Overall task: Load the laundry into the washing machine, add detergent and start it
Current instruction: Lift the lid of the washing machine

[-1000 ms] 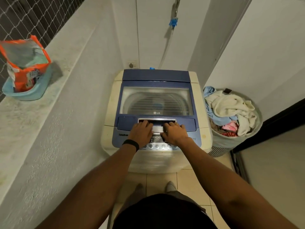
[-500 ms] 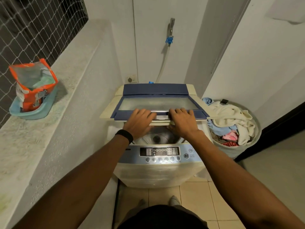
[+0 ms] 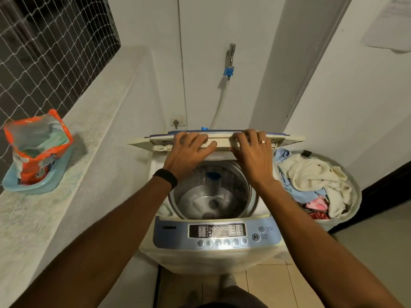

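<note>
1. The left hand (image 3: 189, 152) and right hand (image 3: 251, 154) both hold the lid (image 3: 287, 138), fingers curled over its front edge. The lid is folded and stands nearly upright at the back of the washer (image 3: 213, 252).
2. The drum (image 3: 211, 196) is open and looks empty. The laundry (image 3: 311, 178) is heaped in the basket (image 3: 355, 192) just right of the washer. The detergent bag (image 3: 37, 143) stands open in a tub (image 3: 33, 185) on the ledge (image 3: 93, 134) to the left, well apart.
3. If the hands let go before the lid rests past its balance point, it could fall back onto the drum or onto fingers.
4. A hard push could knock the lid into the hose (image 3: 222, 103) behind it.
5. Clothes from the loose heap could drop to the floor if grabbed carelessly.
6. The soft, open bag could tip and spill if lifted one-handed.
</note>
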